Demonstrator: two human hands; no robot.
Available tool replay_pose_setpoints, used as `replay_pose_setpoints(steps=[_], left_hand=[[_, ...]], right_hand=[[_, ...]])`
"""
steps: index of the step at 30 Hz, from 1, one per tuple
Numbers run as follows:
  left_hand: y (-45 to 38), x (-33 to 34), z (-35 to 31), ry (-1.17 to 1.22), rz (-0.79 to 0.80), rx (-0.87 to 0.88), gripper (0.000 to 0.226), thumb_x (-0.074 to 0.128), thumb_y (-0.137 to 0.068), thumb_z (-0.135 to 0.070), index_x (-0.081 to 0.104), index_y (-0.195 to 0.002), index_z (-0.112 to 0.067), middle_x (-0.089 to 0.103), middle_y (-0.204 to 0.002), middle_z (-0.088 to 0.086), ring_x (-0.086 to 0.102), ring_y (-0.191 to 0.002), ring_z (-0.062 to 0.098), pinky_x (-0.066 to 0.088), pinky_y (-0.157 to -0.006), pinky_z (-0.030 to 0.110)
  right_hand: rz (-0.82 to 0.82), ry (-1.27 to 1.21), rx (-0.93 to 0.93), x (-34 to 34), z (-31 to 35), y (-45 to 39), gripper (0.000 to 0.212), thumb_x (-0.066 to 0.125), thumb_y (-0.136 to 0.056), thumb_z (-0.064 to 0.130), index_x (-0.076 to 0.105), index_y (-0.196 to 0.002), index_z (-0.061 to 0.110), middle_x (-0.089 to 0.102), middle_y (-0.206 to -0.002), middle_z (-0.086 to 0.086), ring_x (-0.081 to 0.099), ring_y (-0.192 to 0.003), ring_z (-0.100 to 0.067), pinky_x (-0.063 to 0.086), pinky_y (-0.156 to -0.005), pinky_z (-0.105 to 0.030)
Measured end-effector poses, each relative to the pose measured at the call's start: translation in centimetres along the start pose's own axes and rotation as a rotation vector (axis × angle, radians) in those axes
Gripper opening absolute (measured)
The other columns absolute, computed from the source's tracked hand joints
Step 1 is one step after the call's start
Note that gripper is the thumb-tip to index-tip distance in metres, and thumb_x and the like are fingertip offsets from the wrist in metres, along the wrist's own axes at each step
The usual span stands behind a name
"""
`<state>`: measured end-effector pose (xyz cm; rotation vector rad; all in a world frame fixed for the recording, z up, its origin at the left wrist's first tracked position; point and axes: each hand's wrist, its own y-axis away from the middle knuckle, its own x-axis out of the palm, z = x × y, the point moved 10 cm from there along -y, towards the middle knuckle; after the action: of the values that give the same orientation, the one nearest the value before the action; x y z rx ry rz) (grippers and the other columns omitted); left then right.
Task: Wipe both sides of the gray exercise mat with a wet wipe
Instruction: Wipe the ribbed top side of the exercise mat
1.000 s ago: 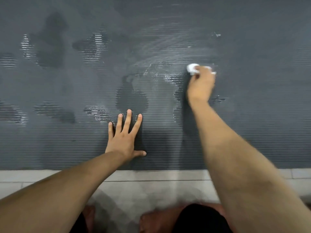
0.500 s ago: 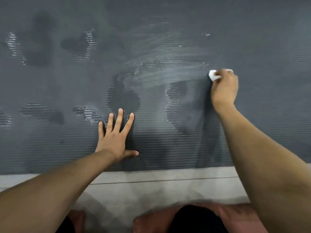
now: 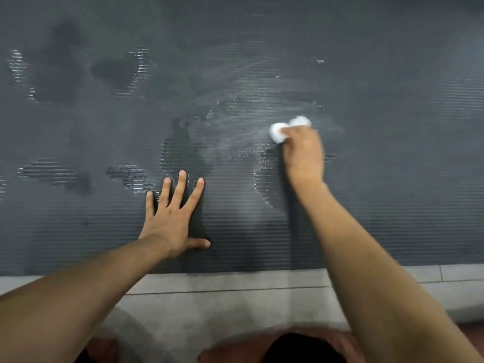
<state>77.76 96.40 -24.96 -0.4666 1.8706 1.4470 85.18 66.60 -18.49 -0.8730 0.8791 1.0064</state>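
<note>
The gray ribbed exercise mat (image 3: 392,179) lies flat and fills most of the view, streaked with wet patches and pale smears. My left hand (image 3: 172,218) presses flat on the mat near its front edge, fingers spread. My right hand (image 3: 303,150) grips a bunched white wet wipe (image 3: 279,131) and holds it against the mat, right of centre. Part of the wipe is hidden under my fingers, and the hand is blurred by motion.
A pale tiled floor (image 3: 235,289) runs along the mat's near edge. My knees (image 3: 288,347) show at the bottom of the view. Dark wet blotches (image 3: 115,72) mark the mat's left half.
My right hand swept the wipe to the right, then back left across the mat. My left hand has stayed pressed in place.
</note>
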Motion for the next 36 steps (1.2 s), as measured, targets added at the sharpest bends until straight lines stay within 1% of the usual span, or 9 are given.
replay_pose_setpoints(steps=[3,7,12,16,21,24,27,32,36], left_hand=[[0.0,0.0,0.0,-0.008,0.001,-0.003,0.140,0.069,-0.069,-0.081,-0.045,-0.142,-0.044,-0.052,-0.153,-0.002,-0.035,-0.149,0.032,-0.008,-0.123,0.062],[0.0,0.0,-0.2,-0.016,0.005,-0.008,0.141,0.070,-0.069,-0.080,-0.044,-0.143,-0.043,-0.052,-0.153,-0.002,-0.035,-0.149,0.032,-0.010,-0.123,0.061],[0.0,0.0,-0.1,-0.049,-0.001,-0.016,0.141,0.068,-0.071,-0.081,-0.047,-0.141,-0.041,-0.052,-0.153,0.000,-0.034,-0.150,0.033,-0.006,-0.123,0.062],[0.0,0.0,-0.2,-0.051,-0.004,-0.013,0.141,0.068,-0.071,-0.081,-0.047,-0.142,-0.040,-0.052,-0.153,0.001,-0.034,-0.149,0.034,-0.006,-0.123,0.062],[0.0,0.2,-0.3,-0.030,-0.004,-0.013,0.141,0.068,-0.071,-0.079,-0.049,-0.140,-0.041,-0.055,-0.150,0.000,-0.037,-0.148,0.033,-0.008,-0.123,0.062],[0.0,0.2,-0.2,-0.032,-0.001,-0.019,0.141,0.069,-0.072,-0.079,-0.049,-0.140,-0.041,-0.055,-0.150,-0.001,-0.037,-0.147,0.033,-0.008,-0.123,0.062],[0.0,0.1,-0.4,-0.026,0.004,-0.018,0.142,0.070,-0.071,-0.078,-0.048,-0.141,-0.041,-0.055,-0.150,-0.001,-0.037,-0.148,0.033,-0.008,-0.122,0.063],[0.1,0.2,-0.2,-0.079,0.025,-0.021,0.133,0.068,-0.075,-0.077,-0.029,-0.155,-0.033,-0.040,-0.161,0.003,-0.034,-0.149,0.035,-0.009,-0.121,0.065],[0.7,-0.4,-0.2,-0.031,-0.019,0.033,0.124,0.066,-0.077,-0.076,-0.010,-0.161,-0.028,-0.018,-0.169,0.003,-0.025,-0.153,0.035,-0.009,-0.122,0.063]], right_hand=[[-0.197,0.073,0.391,-4.3,-10.8,-0.5,0.031,0.041,-0.082,0.008,0.068,-0.096,0.016,0.060,-0.104,-0.010,0.054,-0.089,-0.033,0.037,-0.072,-0.034],[-0.245,0.001,0.496,-2.2,-8.1,-1.7,0.026,0.043,-0.082,0.006,0.066,-0.086,0.018,0.056,-0.096,-0.011,0.049,-0.085,-0.021,0.046,-0.091,-0.037],[0.123,-0.137,-0.066,7.7,9.9,-3.4,0.027,0.048,-0.077,0.004,0.070,-0.087,0.016,0.058,-0.090,-0.006,0.055,-0.082,-0.024,0.045,-0.068,-0.034],[0.168,-0.086,-0.516,7.7,12.9,-3.8,0.030,0.043,-0.090,0.020,0.069,-0.103,0.017,0.062,-0.102,-0.008,0.056,-0.096,-0.024,0.041,-0.082,-0.030],[-0.071,0.119,0.130,-0.5,-7.3,-10.2,0.017,0.051,-0.081,0.029,0.061,-0.083,0.015,0.054,-0.086,-0.005,0.046,-0.080,-0.025,0.036,-0.071,-0.030],[-0.175,0.196,0.287,-1.8,-9.6,-10.4,0.009,0.048,-0.081,0.026,0.042,-0.075,0.023,0.041,-0.083,0.000,0.029,-0.080,-0.020,0.030,-0.072,-0.029],[-0.145,0.014,0.267,2.3,-2.2,-9.6,0.018,0.047,-0.076,0.012,0.063,-0.079,0.021,0.055,-0.091,0.001,0.045,-0.083,-0.018,0.035,-0.077,-0.025],[0.337,-0.196,-0.237,12.2,22.4,-1.3,0.024,0.054,-0.080,0.003,0.074,-0.087,0.015,0.059,-0.094,-0.008,0.055,-0.086,-0.026,0.039,-0.067,-0.031],[0.517,-0.186,-0.509,11.1,27.0,3.0,0.019,0.054,-0.084,0.006,0.072,-0.088,0.012,0.059,-0.097,-0.013,0.055,-0.093,-0.034,0.037,-0.071,-0.035]])
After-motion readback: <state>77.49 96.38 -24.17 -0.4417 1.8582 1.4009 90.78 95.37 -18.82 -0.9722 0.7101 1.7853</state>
